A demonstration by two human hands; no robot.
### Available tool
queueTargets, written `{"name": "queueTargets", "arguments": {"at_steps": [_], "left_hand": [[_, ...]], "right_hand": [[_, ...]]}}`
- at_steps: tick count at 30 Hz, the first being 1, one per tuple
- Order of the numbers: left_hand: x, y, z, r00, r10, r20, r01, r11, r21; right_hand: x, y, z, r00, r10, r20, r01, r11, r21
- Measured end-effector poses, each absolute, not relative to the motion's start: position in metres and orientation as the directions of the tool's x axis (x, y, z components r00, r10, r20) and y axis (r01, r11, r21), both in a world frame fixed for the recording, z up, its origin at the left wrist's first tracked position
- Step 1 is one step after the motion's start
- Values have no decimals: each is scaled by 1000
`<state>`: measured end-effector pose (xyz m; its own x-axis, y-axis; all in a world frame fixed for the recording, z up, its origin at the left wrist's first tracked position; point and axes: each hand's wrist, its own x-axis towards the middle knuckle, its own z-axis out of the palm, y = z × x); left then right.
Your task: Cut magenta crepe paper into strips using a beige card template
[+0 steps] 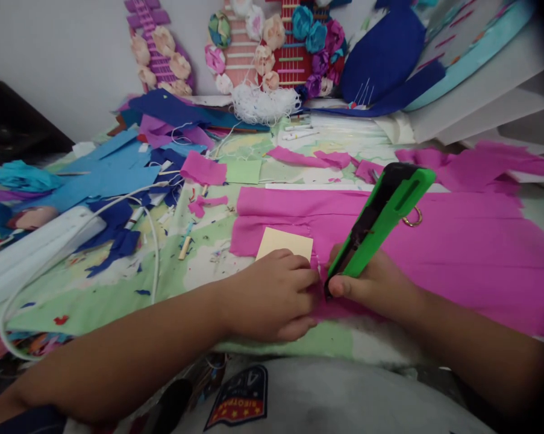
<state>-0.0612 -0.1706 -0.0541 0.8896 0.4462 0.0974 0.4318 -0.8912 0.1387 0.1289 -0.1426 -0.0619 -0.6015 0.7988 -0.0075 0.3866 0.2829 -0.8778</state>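
My right hand (380,283) grips a green and black utility knife (375,223) low down, thumb along its side, the handle slanting up to the right. The knife's lower tip points down at the large pink crepe paper sheet (443,253); the blade itself cannot be made out. Beside it, my left hand (272,295) is closed, knuckles up, over the near edge of a cream card (287,241) that lies on the pink sheet. The left fingertips are hidden beneath the hand, close to the knife tip.
Pink scraps (203,169), a pale green paper piece (243,172) and blue paper (109,169) litter the green table cover (163,307). A white device (50,247) with a cable lies left. White string (265,103) and flower-covered guitar shapes (287,48) stand behind. A gold ring (412,217) shows beside the knife.
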Motion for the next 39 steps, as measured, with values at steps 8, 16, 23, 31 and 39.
{"name": "queueTargets", "arguments": {"at_steps": [8, 16, 23, 31, 39], "left_hand": [[-60, -169, -54, 890, 448, 85, 432, -888, 158], [-60, -168, -54, 889, 447, 98, 426, -886, 180], [-61, -169, -53, 895, 435, 95, 415, -893, 175], [-61, -168, -53, 898, 429, 103, 403, -893, 199], [-62, -166, -55, 892, 437, 115, 401, -883, 244]], "right_hand": [[127, -144, -60, -626, 779, -40, 422, 294, -858], [127, -142, -60, -584, 812, -12, 432, 299, -851], [131, -141, -63, -574, 818, 25, 316, 250, -915], [130, -144, -59, -648, 761, -27, 351, 267, -897], [128, -146, -60, -662, 747, -67, 428, 302, -852]]}}
